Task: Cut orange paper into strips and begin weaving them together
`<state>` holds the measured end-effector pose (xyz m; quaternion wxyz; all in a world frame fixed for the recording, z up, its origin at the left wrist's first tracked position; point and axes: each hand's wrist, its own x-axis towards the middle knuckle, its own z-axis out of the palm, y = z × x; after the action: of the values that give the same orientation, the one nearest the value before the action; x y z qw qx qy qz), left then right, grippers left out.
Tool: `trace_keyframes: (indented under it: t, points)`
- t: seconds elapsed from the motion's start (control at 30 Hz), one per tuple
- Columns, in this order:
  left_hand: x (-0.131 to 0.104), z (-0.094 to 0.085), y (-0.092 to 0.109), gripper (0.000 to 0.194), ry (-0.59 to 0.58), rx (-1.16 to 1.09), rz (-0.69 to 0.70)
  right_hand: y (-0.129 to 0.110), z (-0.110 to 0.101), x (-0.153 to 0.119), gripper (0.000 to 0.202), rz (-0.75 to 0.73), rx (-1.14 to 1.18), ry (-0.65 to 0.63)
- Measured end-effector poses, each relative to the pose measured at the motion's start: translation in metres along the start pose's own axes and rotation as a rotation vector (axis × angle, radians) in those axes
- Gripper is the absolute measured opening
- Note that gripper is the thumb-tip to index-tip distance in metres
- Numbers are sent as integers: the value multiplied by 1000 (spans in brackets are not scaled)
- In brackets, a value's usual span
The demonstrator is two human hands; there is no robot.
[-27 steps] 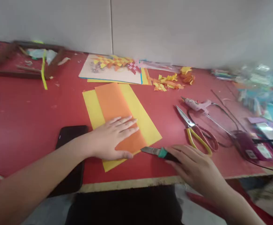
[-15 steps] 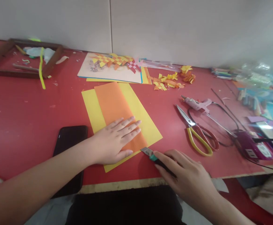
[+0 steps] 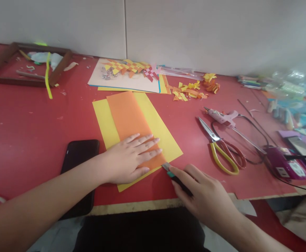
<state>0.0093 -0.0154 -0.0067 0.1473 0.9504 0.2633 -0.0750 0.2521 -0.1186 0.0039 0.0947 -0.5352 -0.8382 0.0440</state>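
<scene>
An orange paper (image 3: 128,113) lies on top of a larger yellow sheet (image 3: 163,133), both slanted on the red table. My left hand (image 3: 132,159) rests flat across the lower part of the orange paper, fingers spread toward its right edge. In my right hand (image 3: 202,189) is a utility knife (image 3: 179,182) with a black and green handle. The knife's blade tip touches or nearly touches the lower right corner of the orange paper, beside the yellow sheet's bottom edge.
A black phone (image 3: 80,154) lies under my left forearm. Scissors (image 3: 217,141), a pink glue gun (image 3: 223,117) and a purple power strip (image 3: 281,162) are at the right. Woven paper pieces (image 3: 132,66), scraps (image 3: 186,92) and a brown frame (image 3: 16,83) stand further back.
The knife tip has shifted slightly right and up at the corner of the orange paper, with my right hand. My left fingers have slid a little to the right.
</scene>
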Motion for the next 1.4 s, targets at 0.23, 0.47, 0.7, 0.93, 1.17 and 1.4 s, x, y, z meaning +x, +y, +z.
trace_keyframes:
  t: [0.23,0.47,0.7,0.93,1.17,1.4]
  points:
    - [1,-3,1,64,-64,4,-26,0,0,-9,29,19,11,40]
    - [1,-3,1,69,-49,7,-20,2,1,-5,29,17,27,27]
    - [1,-5,1,69,-45,-26,-20,3,4,5,31,3,39,14]
    - [1,-5,1,69,-38,-20,-14,5,0,-1,29,33,30,27]
    - [1,-5,1,69,-31,-20,-14,9,-1,10,30,-31,42,6]
    - [0,-7,3,70,-46,-7,-17,14,0,17,31,-57,49,8]
